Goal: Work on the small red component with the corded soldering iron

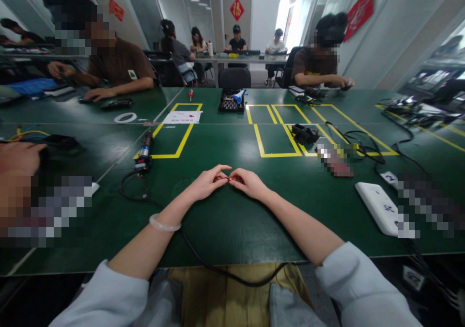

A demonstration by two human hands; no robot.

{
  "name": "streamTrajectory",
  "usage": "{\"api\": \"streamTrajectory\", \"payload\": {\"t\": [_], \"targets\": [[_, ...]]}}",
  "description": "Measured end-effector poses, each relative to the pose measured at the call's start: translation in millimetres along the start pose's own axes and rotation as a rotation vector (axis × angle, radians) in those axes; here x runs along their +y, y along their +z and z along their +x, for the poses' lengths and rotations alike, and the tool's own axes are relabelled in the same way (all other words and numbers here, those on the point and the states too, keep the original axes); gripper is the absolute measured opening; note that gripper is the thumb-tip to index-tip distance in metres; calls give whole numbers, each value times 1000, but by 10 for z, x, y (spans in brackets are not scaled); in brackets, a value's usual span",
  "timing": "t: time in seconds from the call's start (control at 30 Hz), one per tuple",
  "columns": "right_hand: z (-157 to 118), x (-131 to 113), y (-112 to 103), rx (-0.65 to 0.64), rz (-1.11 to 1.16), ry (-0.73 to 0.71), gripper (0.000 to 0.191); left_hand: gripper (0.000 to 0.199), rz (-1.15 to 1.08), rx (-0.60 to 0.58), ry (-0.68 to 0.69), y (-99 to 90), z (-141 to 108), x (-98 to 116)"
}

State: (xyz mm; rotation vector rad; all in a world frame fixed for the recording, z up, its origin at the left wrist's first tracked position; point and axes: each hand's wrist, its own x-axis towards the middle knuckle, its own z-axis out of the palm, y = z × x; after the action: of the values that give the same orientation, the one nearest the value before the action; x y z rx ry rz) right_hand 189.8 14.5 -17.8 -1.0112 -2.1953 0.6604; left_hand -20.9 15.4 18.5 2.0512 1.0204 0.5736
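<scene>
Above the green table [218, 230], my left hand [209, 182] and my right hand [249, 182] meet almost fingertip to fingertip. Between them is a small red item [229, 179], too small to name. The thumb and fingers of my left hand pinch its left side. My right hand is closed on its right side, with the fingers curled and a bit more red showing behind them. Both forearms reach in from the front edge of the table.
An electric screwdriver [146, 147] with a cable stands left. Beyond are a black tray [231, 100], white paper [182, 117] and a tape roll [125, 118]. Right are a black part [305, 134], cables and a white power bank [378, 208]. A person's hand [18, 172] is far left.
</scene>
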Motion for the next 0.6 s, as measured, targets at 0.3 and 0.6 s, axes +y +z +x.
{"api": "streamTrajectory", "payload": {"t": [0.3,0.6], "targets": [[19,-2,-14,-26,190,101,27,31,60,-15,35,56,-7,59],[-1,-2,-7,9,330,50,23,25,91,18,20,46,-22,48]]}}
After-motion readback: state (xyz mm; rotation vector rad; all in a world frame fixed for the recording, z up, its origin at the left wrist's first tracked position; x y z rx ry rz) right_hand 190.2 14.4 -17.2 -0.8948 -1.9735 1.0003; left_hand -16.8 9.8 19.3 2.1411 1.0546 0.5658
